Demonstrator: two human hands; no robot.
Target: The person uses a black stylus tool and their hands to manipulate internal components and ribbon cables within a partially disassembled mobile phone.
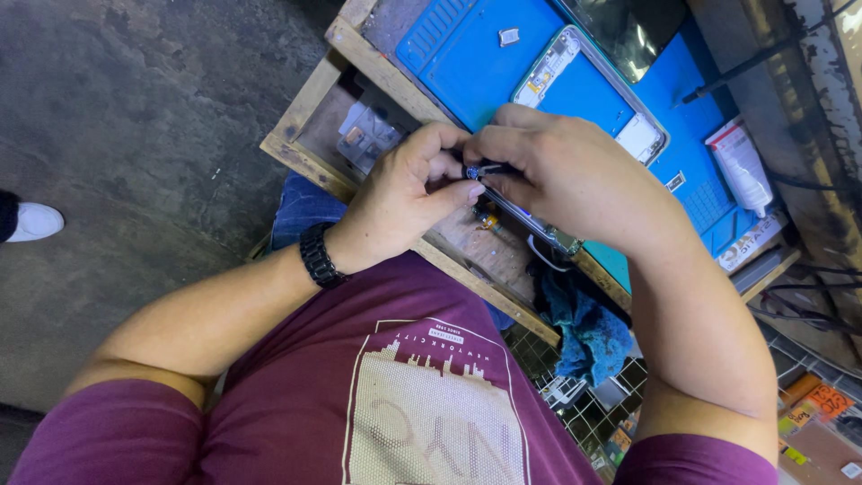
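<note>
Both hands met over the near edge of the blue mat (pixel 467 63), which lay on a wooden bench (pixel 310 90). The left hand (pixel 404 193), a black watch (pixel 321 256) on its wrist, was pinched shut on a small dark part (pixel 476 170), thumb and forefinger closed on one end. The right hand (pixel 566 175) gripped the same part from the other side, its fingers curled tight around it; what exactly the part was I could not tell, since the fingers hid most of it. The part sat at the mat's near edge, just above an opened phone frame (pixel 588 85) that lay on the mat and ran under the right hand. A tiny pale chip (pixel 509 36) lay on the mat's far side, well apart from the hands. A white tube (pixel 743 166) rested at the mat's right edge. A dark blue rag (pixel 584 328) hung below the mat's near right corner, beside the right forearm.
</note>
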